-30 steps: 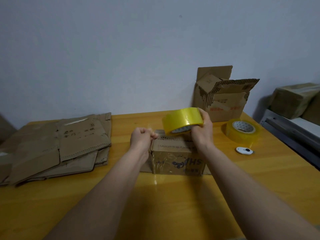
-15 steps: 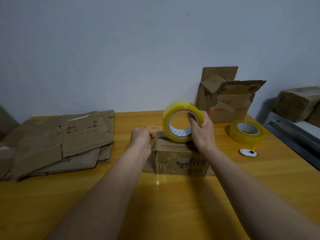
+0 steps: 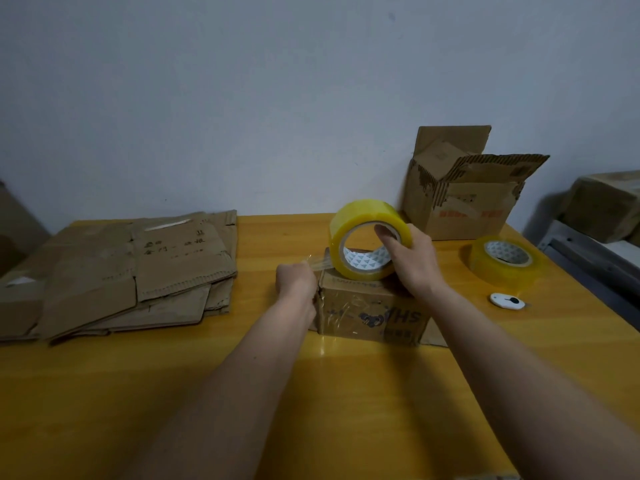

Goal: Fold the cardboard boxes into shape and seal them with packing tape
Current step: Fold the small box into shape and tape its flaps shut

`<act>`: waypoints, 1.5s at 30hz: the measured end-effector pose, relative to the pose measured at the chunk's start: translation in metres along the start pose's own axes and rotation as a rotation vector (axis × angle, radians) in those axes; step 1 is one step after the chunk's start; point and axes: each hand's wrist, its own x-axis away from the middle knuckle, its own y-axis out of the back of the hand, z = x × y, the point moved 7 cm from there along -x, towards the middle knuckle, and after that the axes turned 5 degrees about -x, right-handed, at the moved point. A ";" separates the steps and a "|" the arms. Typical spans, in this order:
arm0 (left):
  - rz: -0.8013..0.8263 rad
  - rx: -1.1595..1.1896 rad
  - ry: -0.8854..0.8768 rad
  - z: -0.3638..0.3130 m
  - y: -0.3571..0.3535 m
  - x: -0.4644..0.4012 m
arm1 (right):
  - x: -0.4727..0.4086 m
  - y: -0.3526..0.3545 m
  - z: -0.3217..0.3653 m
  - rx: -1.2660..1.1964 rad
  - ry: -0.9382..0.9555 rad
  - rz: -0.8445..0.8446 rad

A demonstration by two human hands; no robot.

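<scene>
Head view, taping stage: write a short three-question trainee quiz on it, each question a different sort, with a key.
1. True or false: the right hand has its grip on the upright yellow roll of packing tape atop the small brown cardboard box.
2. Multiple choice: the left hand pinches A) the small white cutter, B) the clear strip of pulled tape, C) the pile of flattened brown cardboard.
3. Fill in: the second yellow tape roll lies flat on the ____ wooden table.

Key: 1 true; 2 B; 3 yellow
</scene>
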 end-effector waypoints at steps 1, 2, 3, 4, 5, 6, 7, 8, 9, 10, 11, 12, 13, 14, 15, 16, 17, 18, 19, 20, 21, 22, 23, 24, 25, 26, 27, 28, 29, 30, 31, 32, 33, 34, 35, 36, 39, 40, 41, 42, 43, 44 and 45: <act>0.025 -0.022 0.010 0.002 -0.002 0.000 | 0.000 -0.001 0.000 0.007 -0.005 0.008; 0.053 -0.035 0.030 0.004 -0.003 0.000 | 0.000 -0.002 0.000 0.006 -0.017 0.019; 0.077 -0.037 0.061 0.007 -0.005 -0.001 | 0.000 -0.003 0.000 0.004 -0.033 0.034; 0.101 -0.040 0.093 0.010 -0.006 -0.001 | 0.001 -0.004 -0.001 0.009 -0.044 0.048; 0.125 -0.072 0.114 0.010 -0.007 -0.001 | 0.001 -0.004 -0.001 0.026 -0.050 0.059; 0.144 -0.138 0.119 0.010 -0.008 -0.001 | 0.001 -0.004 -0.002 0.053 -0.055 0.066; 0.146 -0.238 0.097 0.008 -0.008 -0.002 | 0.000 -0.004 -0.003 0.079 -0.061 0.067; 0.111 -0.371 0.056 0.005 -0.004 -0.005 | 0.000 -0.003 -0.004 0.095 -0.068 0.066; 0.032 -0.511 0.000 0.003 0.004 -0.008 | 0.000 -0.003 -0.005 0.100 -0.075 0.065; -0.037 -0.574 -0.097 -0.004 0.009 -0.008 | -0.001 -0.002 -0.005 0.098 -0.077 0.064; -0.052 -0.562 -0.241 -0.013 0.010 -0.006 | -0.001 -0.002 -0.005 0.095 -0.080 0.067; 0.011 -0.507 -0.390 -0.021 0.007 -0.001 | -0.002 -0.003 -0.006 0.094 -0.087 0.071; 0.159 -0.418 -0.492 -0.028 -0.002 0.006 | -0.002 -0.004 -0.006 0.092 -0.095 0.073; 0.349 -0.347 -0.529 -0.031 -0.012 0.014 | -0.003 -0.004 -0.007 0.088 -0.105 0.077; 0.539 -0.356 -0.525 -0.030 -0.023 0.022 | -0.003 -0.005 -0.007 0.083 -0.116 0.079; 0.684 -0.432 -0.524 -0.029 -0.030 0.030 | -0.004 -0.005 -0.008 0.080 -0.124 0.081; 0.759 -0.535 -0.528 -0.028 -0.035 0.032 | -0.004 -0.005 -0.009 0.078 -0.129 0.082; 0.771 -0.642 -0.542 -0.028 -0.038 0.031 | -0.005 -0.005 -0.009 0.072 -0.132 0.085; 0.737 -0.754 -0.562 -0.028 -0.040 0.026 | -0.006 -0.006 -0.009 0.057 -0.135 0.089; 0.680 -0.886 -0.587 -0.028 -0.041 0.021 | -0.006 -0.006 -0.009 0.043 -0.137 0.092; 0.614 -1.043 -0.620 -0.027 -0.042 0.016 | -0.006 -0.007 -0.009 0.038 -0.138 0.093; 0.544 -1.214 -0.653 -0.027 -0.042 0.012 | -0.006 -0.007 -0.009 0.046 -0.138 0.092; 0.480 -1.361 -0.684 -0.027 -0.043 0.009 | -0.006 -0.006 -0.008 0.061 -0.138 0.094; 0.435 -1.464 -0.703 -0.027 -0.043 0.006 | -0.006 -0.005 -0.007 0.079 -0.141 0.102; 0.409 -1.524 -0.704 -0.027 -0.043 0.003 | -0.006 -0.004 -0.008 0.098 -0.149 0.117; 0.395 -1.557 -0.698 -0.026 -0.043 0.001 | -0.006 -0.003 -0.009 0.106 -0.159 0.138; 0.390 -1.579 -0.694 -0.025 -0.043 0.000 | -0.006 -0.002 -0.010 0.092 -0.167 0.162; 0.390 -1.600 -0.693 -0.024 -0.044 0.000 | -0.005 -0.002 -0.010 0.064 -0.167 0.184; 0.392 -1.618 -0.696 -0.024 -0.045 0.000 | -0.005 -0.002 -0.010 0.049 -0.150 0.198; 0.393 -1.631 -0.699 -0.025 -0.045 0.001 | -0.006 0.000 -0.007 0.062 -0.119 0.200; 0.392 -1.633 -0.701 -0.026 -0.044 0.002 | -0.008 0.004 -0.003 0.091 -0.088 0.192; 0.390 -1.623 -0.696 -0.028 -0.043 0.003 | -0.010 0.012 0.001 0.126 -0.064 0.172; 0.387 -1.603 -0.686 -0.029 -0.042 0.003 | -0.013 0.023 0.004 0.168 -0.048 0.136; 0.388 -1.584 -0.676 -0.028 -0.042 0.002 | -0.016 0.037 0.005 0.214 -0.043 0.080; 0.394 -1.576 -0.671 -0.027 -0.042 0.003 | -0.019 0.054 0.004 0.259 -0.048 0.005; 0.397 -1.579 -0.674 -0.027 -0.043 0.003 | -0.019 0.070 0.002 0.286 -0.065 -0.079; 0.400 -1.622 -0.703 -0.029 -0.049 0.007 | -0.009 0.083 -0.013 0.185 -0.123 -0.227; 0.397 -1.641 -0.710 -0.030 -0.050 0.008 | -0.005 0.077 -0.021 0.112 -0.144 -0.213; 0.396 -1.662 -0.711 -0.031 -0.050 0.008 | -0.002 0.069 -0.029 0.037 -0.173 -0.184; 0.401 -1.683 -0.707 -0.032 -0.050 0.009 | 0.002 0.063 -0.035 -0.026 -0.203 -0.158; 0.409 -1.704 -0.698 -0.033 -0.051 0.009 | 0.004 0.059 -0.040 -0.066 -0.222 -0.148; 0.413 -1.729 -0.686 -0.034 -0.053 0.009 | 0.005 0.059 -0.043 -0.083 -0.224 -0.154; 0.412 -1.761 -0.675 -0.036 -0.057 0.010 | 0.004 0.059 -0.044 -0.087 -0.216 -0.164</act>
